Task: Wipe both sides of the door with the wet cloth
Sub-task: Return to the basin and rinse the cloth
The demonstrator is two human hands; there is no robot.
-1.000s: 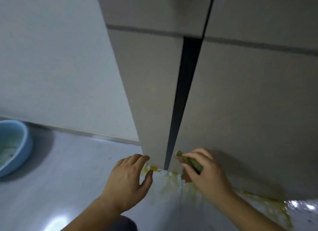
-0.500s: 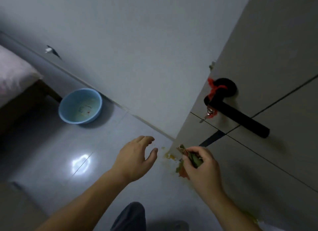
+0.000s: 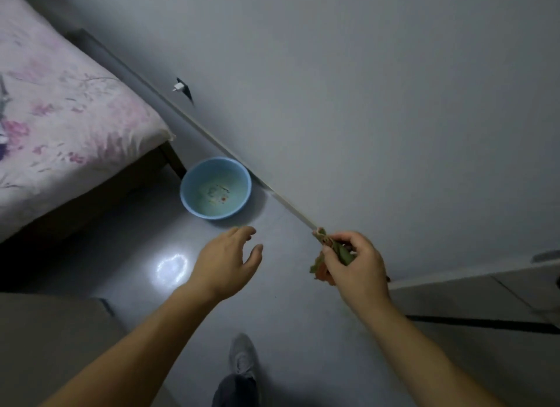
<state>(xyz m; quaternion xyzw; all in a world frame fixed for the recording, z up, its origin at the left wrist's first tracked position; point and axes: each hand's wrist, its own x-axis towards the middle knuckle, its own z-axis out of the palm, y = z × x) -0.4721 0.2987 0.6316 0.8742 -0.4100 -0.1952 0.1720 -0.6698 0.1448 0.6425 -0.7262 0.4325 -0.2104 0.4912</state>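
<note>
Fingers (image 3: 353, 238) and thumb of my right hand (image 3: 357, 267) are curled tight round the cloth (image 3: 339, 252), a crumpled wad of dull green with orange-red patches poking out above and below my grip. I hold it in the air before the wall, left of the door (image 3: 472, 297). My left hand (image 3: 225, 262) hovers over the floor near the blue basin (image 3: 212, 216), fingers loosely spread, holding nothing.

I see a plain grey wall (image 3: 363, 88) meeting glossy grey floor (image 3: 288, 331) along a pale skirting (image 3: 212, 140). A floral bed (image 3: 60, 119) fills the left; a white glare (image 3: 171, 268) shines on the floor.
</note>
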